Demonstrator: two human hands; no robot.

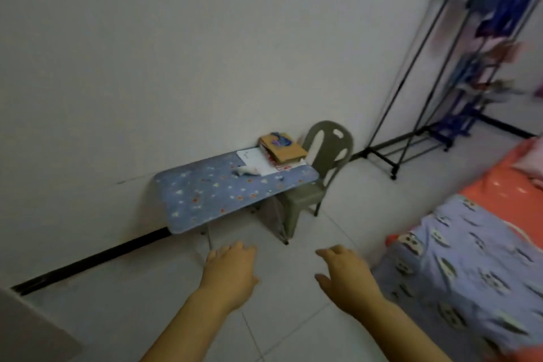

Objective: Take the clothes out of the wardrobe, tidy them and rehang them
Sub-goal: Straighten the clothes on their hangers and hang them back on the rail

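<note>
Your left hand [229, 270] and right hand [346, 273] reach forward above the floor. The fingers [338, 251] are relaxed and slightly apart, holding nothing, probably to be free for a garment. The clothes [499, 0] hang on the open wardrobe rack [382, 159] against the far wall, well beyond the table's [205, 200] far corner. The bed's [470, 258] edge lies near your right hand.

Left hand [227, 272], right hand [348, 273] outstretched; fingers relaxed (empty)
</note>
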